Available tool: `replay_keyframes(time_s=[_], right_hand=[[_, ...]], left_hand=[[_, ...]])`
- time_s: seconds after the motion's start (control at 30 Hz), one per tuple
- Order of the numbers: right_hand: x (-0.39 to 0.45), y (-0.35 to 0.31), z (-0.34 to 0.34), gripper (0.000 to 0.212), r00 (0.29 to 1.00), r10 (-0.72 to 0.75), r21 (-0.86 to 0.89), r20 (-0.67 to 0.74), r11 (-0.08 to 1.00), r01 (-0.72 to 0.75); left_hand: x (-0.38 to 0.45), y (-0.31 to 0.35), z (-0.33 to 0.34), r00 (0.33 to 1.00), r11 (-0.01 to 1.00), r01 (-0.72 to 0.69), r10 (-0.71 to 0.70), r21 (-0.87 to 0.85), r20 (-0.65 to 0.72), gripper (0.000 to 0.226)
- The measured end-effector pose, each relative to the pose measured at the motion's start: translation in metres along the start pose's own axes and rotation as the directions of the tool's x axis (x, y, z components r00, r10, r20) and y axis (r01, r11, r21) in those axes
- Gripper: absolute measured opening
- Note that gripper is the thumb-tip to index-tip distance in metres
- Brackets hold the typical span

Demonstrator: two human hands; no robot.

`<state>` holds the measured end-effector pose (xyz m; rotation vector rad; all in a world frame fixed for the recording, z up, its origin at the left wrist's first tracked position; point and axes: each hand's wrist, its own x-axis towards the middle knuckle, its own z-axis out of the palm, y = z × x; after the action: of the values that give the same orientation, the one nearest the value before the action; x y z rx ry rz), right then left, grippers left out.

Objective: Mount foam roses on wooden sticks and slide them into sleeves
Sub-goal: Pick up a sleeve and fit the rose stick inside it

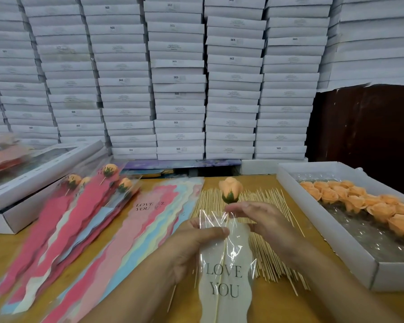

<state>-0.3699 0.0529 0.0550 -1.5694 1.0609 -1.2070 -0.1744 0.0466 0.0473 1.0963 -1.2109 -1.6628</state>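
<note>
Single head view, looking forward and down over table [261, 299], close above hands; stacked boxes [177, 78] behind

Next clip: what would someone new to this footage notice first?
Probably the wall of stacked white flat boxes filling the background. Next, at centre, the left hand and right hand hold a clear plastic sleeve printed LOVE YOU, with a peach foam rose on a wooden stick sticking out above. An open white tray of peach foam roses sits at right.

white boxes [177, 89] stacked behind | wooden table [278, 304] | dark panel [364, 122] (right)
</note>
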Motion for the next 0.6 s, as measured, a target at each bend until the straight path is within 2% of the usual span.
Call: replay_keyframes(time_s=[0.1,0.23,0.27,0.4,0.43,0.53,0.6], right_hand=[[0.000,0.000,-0.003,0.033,0.999,-0.010,-0.018,-0.034,1.000,0.009],[0.008,-0.002,-0.014,0.007,0.962,-0.005,-0.053,-0.272,0.999,-0.010],[0.010,-0.004,-0.016,0.013,0.956,-0.019,-0.056,-0.292,0.998,0.002],[0.013,-0.013,-0.019,0.046,0.976,-0.091,-0.055,-0.197,0.995,0.082],[0.013,-0.014,-0.018,0.044,0.980,-0.103,-0.064,-0.171,0.994,0.093],[0.012,-0.013,-0.014,0.023,0.983,-0.122,-0.098,-0.135,0.989,0.109],[0.010,-0.012,-0.011,0.021,0.984,-0.124,-0.104,-0.129,0.988,0.111]], left_hand=[[0.000,-0.003,0.000,1.000,1.000,-0.006,0.006,0.013,0.001,0.048],[-0.001,-0.004,-0.002,1.000,0.999,0.006,-0.006,0.032,-0.002,0.058],[-0.001,-0.004,-0.002,1.000,0.999,0.009,-0.009,0.043,0.009,0.063],[-0.002,-0.006,0.000,1.000,0.998,0.009,-0.010,0.060,0.019,0.083],[-0.002,-0.006,0.001,1.000,0.998,0.011,-0.012,0.064,0.024,0.083],[-0.002,-0.006,0.000,0.999,0.997,0.030,-0.033,0.070,0.037,0.076],[-0.001,-0.006,0.000,0.998,0.998,0.035,-0.038,0.057,0.051,0.067]])
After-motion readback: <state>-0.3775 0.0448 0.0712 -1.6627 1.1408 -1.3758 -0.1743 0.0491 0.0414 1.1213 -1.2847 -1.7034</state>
